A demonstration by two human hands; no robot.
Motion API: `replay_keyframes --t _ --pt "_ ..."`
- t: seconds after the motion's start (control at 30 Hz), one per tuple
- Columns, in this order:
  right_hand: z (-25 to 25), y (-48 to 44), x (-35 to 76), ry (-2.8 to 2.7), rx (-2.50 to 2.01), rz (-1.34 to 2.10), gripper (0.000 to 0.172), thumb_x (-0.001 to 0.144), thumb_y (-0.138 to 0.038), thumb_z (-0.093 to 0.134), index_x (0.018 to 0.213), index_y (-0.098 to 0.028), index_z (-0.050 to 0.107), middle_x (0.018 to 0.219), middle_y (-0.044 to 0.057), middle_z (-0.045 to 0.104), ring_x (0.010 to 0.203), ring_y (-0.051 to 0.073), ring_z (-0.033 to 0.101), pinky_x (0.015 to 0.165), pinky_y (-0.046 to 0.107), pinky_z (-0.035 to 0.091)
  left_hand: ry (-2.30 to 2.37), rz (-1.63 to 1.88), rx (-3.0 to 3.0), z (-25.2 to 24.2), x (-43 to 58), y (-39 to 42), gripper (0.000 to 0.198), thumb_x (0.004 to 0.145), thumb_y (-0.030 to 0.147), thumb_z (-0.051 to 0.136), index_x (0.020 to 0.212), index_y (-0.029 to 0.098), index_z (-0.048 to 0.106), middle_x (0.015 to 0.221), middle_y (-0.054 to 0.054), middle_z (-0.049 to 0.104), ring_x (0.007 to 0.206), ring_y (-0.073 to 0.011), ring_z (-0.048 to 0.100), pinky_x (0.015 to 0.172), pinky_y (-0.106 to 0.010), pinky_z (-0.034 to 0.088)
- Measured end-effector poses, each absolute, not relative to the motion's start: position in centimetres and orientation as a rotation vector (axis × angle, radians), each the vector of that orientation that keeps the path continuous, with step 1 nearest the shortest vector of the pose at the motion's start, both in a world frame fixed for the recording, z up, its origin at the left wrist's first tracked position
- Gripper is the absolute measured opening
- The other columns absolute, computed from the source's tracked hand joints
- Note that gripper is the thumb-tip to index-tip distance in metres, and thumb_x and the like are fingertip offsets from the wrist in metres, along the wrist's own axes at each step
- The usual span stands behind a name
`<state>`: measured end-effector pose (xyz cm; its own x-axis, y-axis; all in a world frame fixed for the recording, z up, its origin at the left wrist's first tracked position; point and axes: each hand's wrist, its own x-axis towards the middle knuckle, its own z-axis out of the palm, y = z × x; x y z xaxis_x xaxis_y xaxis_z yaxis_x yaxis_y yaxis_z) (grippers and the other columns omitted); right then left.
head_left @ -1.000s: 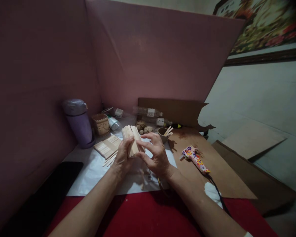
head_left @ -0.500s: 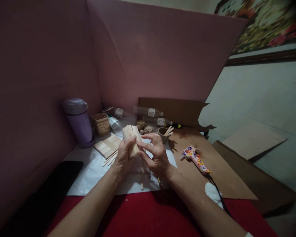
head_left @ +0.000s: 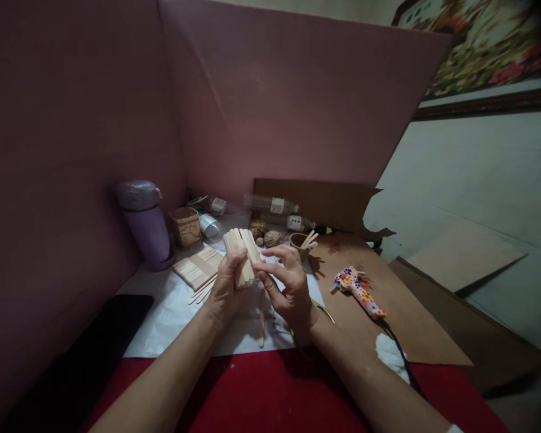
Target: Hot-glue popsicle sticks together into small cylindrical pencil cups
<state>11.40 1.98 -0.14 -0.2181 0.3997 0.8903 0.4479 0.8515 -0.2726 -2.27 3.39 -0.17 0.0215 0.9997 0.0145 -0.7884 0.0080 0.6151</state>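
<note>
My left hand (head_left: 226, 285) is wrapped round a row of wooden craft sticks (head_left: 242, 246) standing side by side, its thumb across their front. A clear edge shows under the sticks; what lies behind them is hidden. With thumb and index finger, my right hand (head_left: 291, 288) pinches the lower part of the rightmost craft stick (head_left: 251, 248), which slants a little. Below the hands, a loose craft stick (head_left: 261, 328) lies on the white sheet (head_left: 162, 328). To the left rests a banded bundle of craft sticks (head_left: 198, 267), with several loose ones beside it.
A flowered glue gun (head_left: 359, 291) lies on brown cardboard (head_left: 415, 328) at right, near a crumpled white tissue (head_left: 391, 355). Behind the hands are a small bowl (head_left: 299, 243) with sticks, twine balls (head_left: 273, 239) and plastic bottles (head_left: 277, 205). A purple tumbler (head_left: 148, 231) and a tan pot (head_left: 186, 227) stand left.
My right hand's fingers have closed in on the rightmost stick, lower down, and that stick now leans slightly differently. My left hand keeps its hold.
</note>
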Motion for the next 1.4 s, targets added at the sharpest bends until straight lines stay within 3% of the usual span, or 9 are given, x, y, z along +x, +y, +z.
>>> replay_keyframes --t 0.13,0.9,1.23,1.4 --pt "-0.02 1.96 11.4 -1.881 -0.624 -0.093 0.016 0.087 -0.017 0.062 0.096 -0.025 0.073 0.11 0.008 0.062 0.11 0.026 0.052 0.091 0.048 0.049 0.5 1.417 0.544 0.25 -2.21 2.97 0.03 0.068 0.024 0.074 0.093 0.011 0.064 0.076 -0.007 0.07 0.063 -0.0167 0.066 0.06 -0.026 0.055" --pt "-0.19 2.29 11.51 -1.933 -0.641 -0.16 0.014 0.086 -0.024 0.065 0.1 -0.024 0.069 0.111 0.009 0.062 0.11 0.028 0.052 0.094 0.05 0.049 0.584 1.63 0.659 -0.28 -1.88 3.21 0.045 0.065 0.025 0.08 0.103 0.016 0.058 0.08 0.0 0.065 0.063 -0.0122 0.061 0.057 -0.022 0.049" --pt "-0.32 2.34 11.55 -1.93 -0.627 -0.141 0.014 0.085 -0.021 0.065 0.098 -0.025 0.07 0.11 0.009 0.062 0.109 0.027 0.052 0.092 0.049 0.05 0.587 1.614 0.668 0.12 -1.88 2.72 0.045 0.066 0.024 0.078 0.107 0.016 0.061 0.083 -0.003 0.068 0.068 -0.015 0.063 0.061 -0.024 0.05" --pt "-0.14 2.25 11.76 -1.943 -0.594 -0.167 0.017 0.085 -0.022 0.064 0.101 -0.025 0.07 0.11 0.009 0.062 0.109 0.027 0.053 0.094 0.05 0.05 0.571 1.431 0.528 0.53 -2.35 2.53 0.035 0.066 0.02 0.074 0.099 0.012 0.065 0.082 -0.007 0.07 0.065 -0.0167 0.064 0.058 -0.026 0.052"
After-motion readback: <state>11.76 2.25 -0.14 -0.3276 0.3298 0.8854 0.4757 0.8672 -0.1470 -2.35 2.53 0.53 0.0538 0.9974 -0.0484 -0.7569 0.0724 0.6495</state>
